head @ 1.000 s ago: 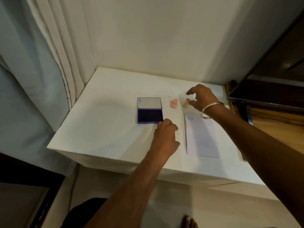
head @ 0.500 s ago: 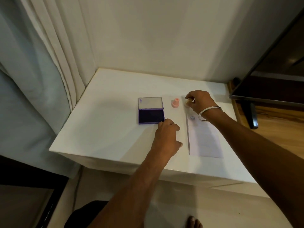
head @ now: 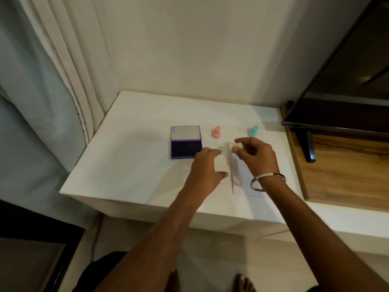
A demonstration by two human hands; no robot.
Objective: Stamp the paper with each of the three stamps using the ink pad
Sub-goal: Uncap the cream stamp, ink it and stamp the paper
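Here, a person's right hand (head: 255, 157) pinched a cream-coloured stamp (head: 234, 147) between thumb and curled fingers, holding it tilted above the far end of a sheet of paper (head: 240, 175) on a white table (head: 130, 165). A silver bangle (head: 267, 181) circled the wrist of that hand. The paper lay under the hand and forearm, so most of its surface was hidden; its left edge ran toward the near side of the table, just right of the other hand's thumb.

The left hand (head: 205, 169) rested on the tabletop beside the paper, fingers relaxed and gently bent, holding nothing. Its fingertips sat just beside the near right corner of an open purple ink pad (head: 186, 149), whose dark inked face lay toward the person and whose pale lid (head: 185, 132) was folded back beyond it. Whether the fingertips touched the pad's case could not be told.

Beyond the two hands, a pink stamp (head: 216, 132) stood upright, to the right of the ink pad's lid. A teal stamp (head: 253, 131) stood upright just past the right hand's knuckles.

To the right of the right forearm, the dark screen of a television (head: 345, 98) sat on a wooden surface (head: 341, 169). Left of the left arm, pale curtains (head: 52, 81) hung along the table's side.
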